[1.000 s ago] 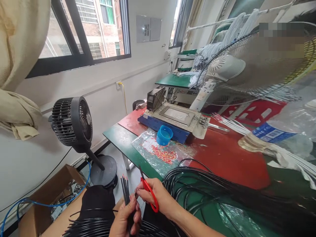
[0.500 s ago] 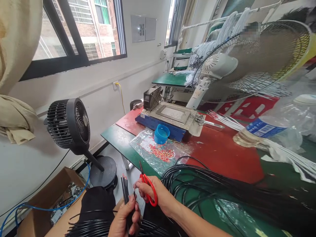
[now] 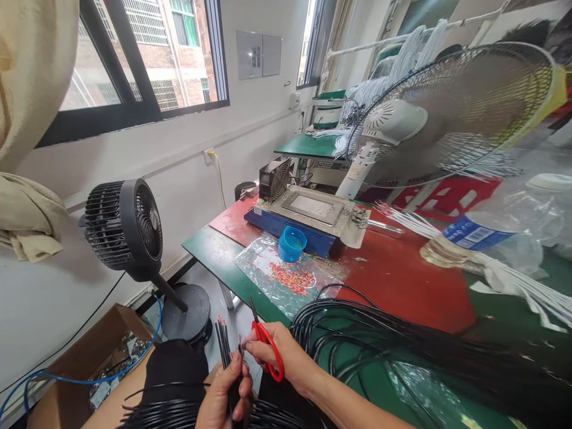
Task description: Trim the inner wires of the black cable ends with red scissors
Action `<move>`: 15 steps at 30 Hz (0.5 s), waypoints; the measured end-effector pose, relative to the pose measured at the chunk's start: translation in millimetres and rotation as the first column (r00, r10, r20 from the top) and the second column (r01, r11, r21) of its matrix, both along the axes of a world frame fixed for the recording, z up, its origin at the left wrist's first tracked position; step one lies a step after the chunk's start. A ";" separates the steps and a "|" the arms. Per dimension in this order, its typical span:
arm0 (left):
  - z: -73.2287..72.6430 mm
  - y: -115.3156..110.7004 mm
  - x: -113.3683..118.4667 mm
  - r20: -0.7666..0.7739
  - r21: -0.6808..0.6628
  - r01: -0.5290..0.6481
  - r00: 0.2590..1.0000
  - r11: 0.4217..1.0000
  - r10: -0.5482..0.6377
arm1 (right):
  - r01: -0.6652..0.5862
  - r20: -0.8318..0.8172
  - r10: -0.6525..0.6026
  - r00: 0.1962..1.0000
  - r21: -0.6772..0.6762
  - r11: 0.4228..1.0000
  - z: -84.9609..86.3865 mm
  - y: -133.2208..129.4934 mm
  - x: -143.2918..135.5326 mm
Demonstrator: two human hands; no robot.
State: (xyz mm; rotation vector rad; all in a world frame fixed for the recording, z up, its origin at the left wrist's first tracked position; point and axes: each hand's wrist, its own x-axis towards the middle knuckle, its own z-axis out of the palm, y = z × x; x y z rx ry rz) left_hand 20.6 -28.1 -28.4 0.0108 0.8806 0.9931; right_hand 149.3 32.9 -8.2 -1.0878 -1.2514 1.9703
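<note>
My left hand (image 3: 227, 390) is closed around several black cables (image 3: 222, 341) whose stripped ends show reddish inner wires. One cable end (image 3: 240, 347) stands apart from the bunch, between its thumb and fingers. My right hand (image 3: 279, 351) holds red-handled scissors (image 3: 268, 348), their dark blades pointing up and away. Its thumb and fingertips are close against the single cable end; whether they pinch it I cannot make out. More black cables (image 3: 161, 411) lie across my lap below.
A thick bundle of black cables (image 3: 339, 328) lies on the table at right. Red and yellow scraps cover a plastic sheet (image 3: 250, 262) beside a blue cup (image 3: 292, 244). Behind stands a blue heated device (image 3: 290, 229). A black fan (image 3: 125, 229) and cardboard box (image 3: 58, 387) stand left.
My right fingertips have shifted slightly down and left, closer to the cable end. The scissors stay in the same hand, and my left hand keeps its grip.
</note>
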 end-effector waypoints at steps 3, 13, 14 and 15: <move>0.8 1.3 -1.1 -0.024 -0.002 0.006 1.000 1.000 -0.006 | 0.020 -0.057 -0.021 0.998 -0.023 1.000 -1.4 1.2 -0.3; 1.7 -0.7 1.5 -0.155 0.055 0.004 0.988 0.998 0.005 | -0.006 -0.032 0.007 0.999 0.011 1.000 -2.4 -2.0 0.0; 2.2 -0.2 0.0 -0.141 0.056 -0.018 0.990 0.998 0.026 | -0.017 -0.022 0.018 1.000 0.015 1.000 -3.1 -2.4 -0.6; 2.8 0.5 -1.5 -0.131 0.058 -0.034 0.991 0.998 0.041 | -0.019 -0.021 0.019 1.000 0.015 1.000 -3.7 -2.5 -1.0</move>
